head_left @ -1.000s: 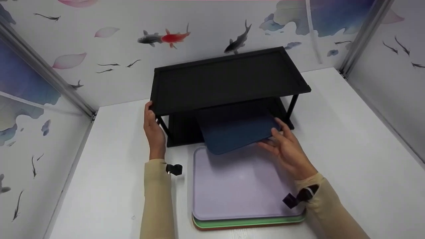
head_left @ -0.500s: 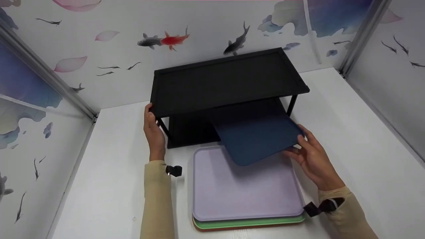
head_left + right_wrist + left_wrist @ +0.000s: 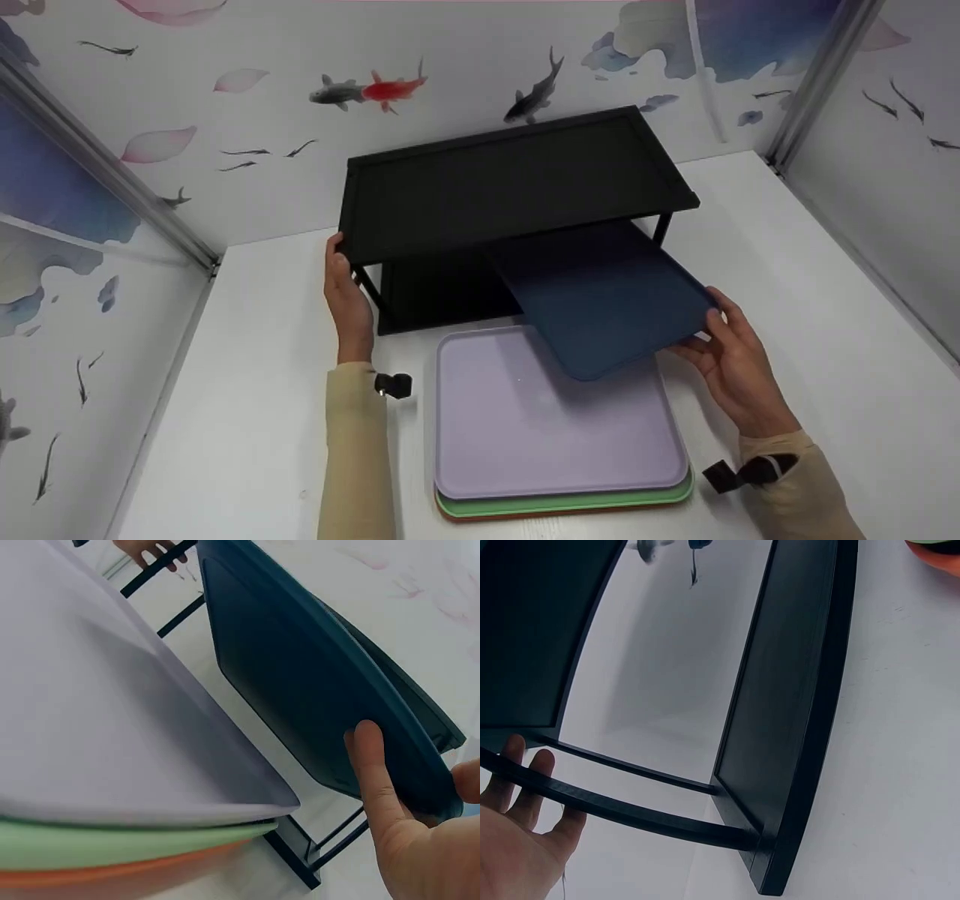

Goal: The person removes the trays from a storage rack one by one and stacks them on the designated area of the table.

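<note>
A dark blue tray (image 3: 607, 300) slants out of a two-tier black rack (image 3: 517, 187), its back part hidden under the upper shelf. My right hand (image 3: 739, 371) pinches its front right corner, thumb above and fingers below; the right wrist view shows fingers (image 3: 371, 765) against the underside. At the rack's front left corner, my left hand (image 3: 350, 307) holds the upper shelf's edge. Its fingers (image 3: 536, 780) reach behind a post in the left wrist view. Below the blue tray lies a lilac tray (image 3: 555, 427), stacked on a green tray (image 3: 600, 499) and an orange tray (image 3: 517, 517).
The rack stands at the back of a white table (image 3: 247, 390), near a patterned wall (image 3: 262, 97). Its lower shelf (image 3: 442, 292) is partly shaded. Side panels (image 3: 877, 172) border the table.
My right hand has drawn the blue tray forward and to the right, so more of it shows outside the rack. My left hand has stayed at the rack's corner.
</note>
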The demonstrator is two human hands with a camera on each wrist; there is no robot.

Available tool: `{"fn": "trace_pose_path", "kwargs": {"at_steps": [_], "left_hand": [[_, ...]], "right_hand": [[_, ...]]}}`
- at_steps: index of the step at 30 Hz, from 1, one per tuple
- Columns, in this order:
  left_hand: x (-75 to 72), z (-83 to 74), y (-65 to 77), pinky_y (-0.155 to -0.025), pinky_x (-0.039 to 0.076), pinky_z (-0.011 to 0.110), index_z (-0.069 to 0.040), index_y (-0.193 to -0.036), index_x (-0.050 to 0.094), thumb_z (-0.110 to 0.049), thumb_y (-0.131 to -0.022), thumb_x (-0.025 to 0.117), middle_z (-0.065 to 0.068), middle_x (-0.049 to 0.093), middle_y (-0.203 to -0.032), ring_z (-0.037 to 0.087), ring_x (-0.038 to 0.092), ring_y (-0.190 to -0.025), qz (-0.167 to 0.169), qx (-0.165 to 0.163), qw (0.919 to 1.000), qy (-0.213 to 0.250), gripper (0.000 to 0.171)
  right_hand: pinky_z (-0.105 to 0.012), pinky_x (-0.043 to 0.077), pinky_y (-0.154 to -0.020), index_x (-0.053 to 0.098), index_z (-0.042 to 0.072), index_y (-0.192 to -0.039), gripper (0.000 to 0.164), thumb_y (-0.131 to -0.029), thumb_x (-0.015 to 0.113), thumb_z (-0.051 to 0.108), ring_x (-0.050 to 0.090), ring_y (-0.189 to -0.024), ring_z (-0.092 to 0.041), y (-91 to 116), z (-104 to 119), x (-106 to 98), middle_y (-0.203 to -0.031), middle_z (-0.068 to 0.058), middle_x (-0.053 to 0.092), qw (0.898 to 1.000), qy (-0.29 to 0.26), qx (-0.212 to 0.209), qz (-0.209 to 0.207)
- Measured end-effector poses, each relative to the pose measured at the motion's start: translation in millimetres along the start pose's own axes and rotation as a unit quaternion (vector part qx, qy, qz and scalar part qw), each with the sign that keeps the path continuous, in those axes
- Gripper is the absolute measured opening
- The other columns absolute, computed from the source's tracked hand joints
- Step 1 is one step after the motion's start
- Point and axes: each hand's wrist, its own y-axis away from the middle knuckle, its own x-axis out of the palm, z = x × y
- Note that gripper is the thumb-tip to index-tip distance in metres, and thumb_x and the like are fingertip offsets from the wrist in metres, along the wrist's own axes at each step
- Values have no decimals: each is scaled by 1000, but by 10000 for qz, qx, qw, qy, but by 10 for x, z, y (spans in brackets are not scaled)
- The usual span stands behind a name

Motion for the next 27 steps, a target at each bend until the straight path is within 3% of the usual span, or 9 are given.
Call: {"fn": "trace_pose_path", "kwargs": {"at_steps": [3,10,21,27], "left_hand": [[5,-46,9,-121,27,51,-18,-159,35,-28,-114,24,2,35,-165,21,32,-151,17,-69,10000,14,48],[39,-314,116,-122,26,51,-11,-159,34,-26,-113,25,5,34,-165,22,31,-152,46,-158,9999,47,49],[40,-311,114,-121,26,53,-12,-159,34,-26,-113,26,6,34,-165,24,32,-152,36,-138,9999,22,49],[36,-261,92,-119,29,51,-15,-158,37,-31,-113,28,3,36,-164,19,34,-150,-30,-160,9999,-53,49]], "right_hand": [[-29,58,-87,21,13,-156,52,-110,42,23,71,-100,-20,-9,-19,-35,-128,-5,58,9998,-144,-72,-87],[-29,58,-88,16,14,-159,57,-110,41,24,68,-106,-18,-29,-63,-104,-132,-5,54,9994,-236,-133,-201],[-28,57,-86,30,20,-152,46,-109,45,25,68,-102,-17,-6,-52,-119,-126,-3,57,9978,-480,-86,-454],[-27,57,-88,30,20,-153,47,-108,45,27,67,-102,-16,-12,-37,-152,-126,-2,57,9972,-494,-99,-554]]}}
